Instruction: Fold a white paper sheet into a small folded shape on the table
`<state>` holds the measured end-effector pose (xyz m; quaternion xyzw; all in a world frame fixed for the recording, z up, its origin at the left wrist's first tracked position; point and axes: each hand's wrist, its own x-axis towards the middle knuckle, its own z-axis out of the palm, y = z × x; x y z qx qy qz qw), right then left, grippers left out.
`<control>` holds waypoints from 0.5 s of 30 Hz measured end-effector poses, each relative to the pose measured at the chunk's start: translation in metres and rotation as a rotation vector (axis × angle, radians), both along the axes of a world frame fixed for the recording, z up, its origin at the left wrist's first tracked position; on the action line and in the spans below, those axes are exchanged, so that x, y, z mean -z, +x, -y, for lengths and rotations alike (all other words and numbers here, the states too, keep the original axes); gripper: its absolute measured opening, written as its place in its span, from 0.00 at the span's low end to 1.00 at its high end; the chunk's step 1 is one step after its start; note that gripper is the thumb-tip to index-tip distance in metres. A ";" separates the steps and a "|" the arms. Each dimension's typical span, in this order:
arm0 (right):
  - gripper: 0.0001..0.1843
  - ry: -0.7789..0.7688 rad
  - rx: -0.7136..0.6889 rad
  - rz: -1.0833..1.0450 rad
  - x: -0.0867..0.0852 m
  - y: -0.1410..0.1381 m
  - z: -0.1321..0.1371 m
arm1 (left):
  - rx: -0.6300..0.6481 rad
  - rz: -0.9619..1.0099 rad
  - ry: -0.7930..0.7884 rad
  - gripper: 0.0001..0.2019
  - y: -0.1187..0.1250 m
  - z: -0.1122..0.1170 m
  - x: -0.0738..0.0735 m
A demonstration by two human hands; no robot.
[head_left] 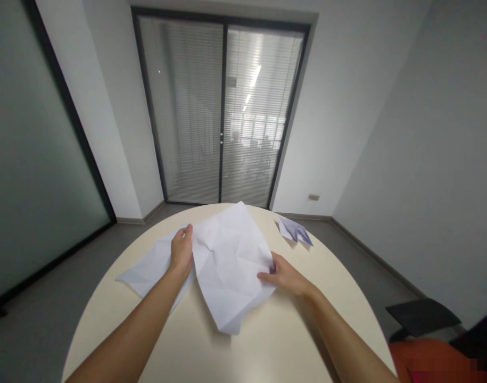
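Note:
A creased white sheet of paper (229, 263) is held a little above a round cream table (267, 346), with one corner hanging toward me. My left hand (181, 251) pinches its left edge. My right hand (282, 275) grips its right edge with thumb on top. A second white sheet (147, 268) lies flat on the table under and left of my left hand. A small folded paper piece (294, 231) rests near the table's far right rim.
The table's far edge curves just beyond the sheets. Behind it stands a glass sliding door with blinds (221, 111). A dark chair (422, 316) and an orange seat (435, 361) sit at the lower right.

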<state>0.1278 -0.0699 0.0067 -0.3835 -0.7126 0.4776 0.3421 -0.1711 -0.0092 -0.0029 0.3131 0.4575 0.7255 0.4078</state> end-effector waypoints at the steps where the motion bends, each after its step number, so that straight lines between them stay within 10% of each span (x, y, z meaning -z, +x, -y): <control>1: 0.33 -0.009 -0.008 -0.004 -0.001 0.000 0.000 | -0.038 -0.002 -0.003 0.23 -0.003 -0.002 0.000; 9: 0.36 -0.007 0.292 -0.238 0.000 0.014 -0.014 | -0.086 -0.068 -0.150 0.15 -0.014 -0.004 -0.003; 15: 0.34 -0.194 0.206 -0.248 0.003 0.031 -0.015 | 0.418 -0.037 -0.307 0.22 -0.014 0.007 -0.012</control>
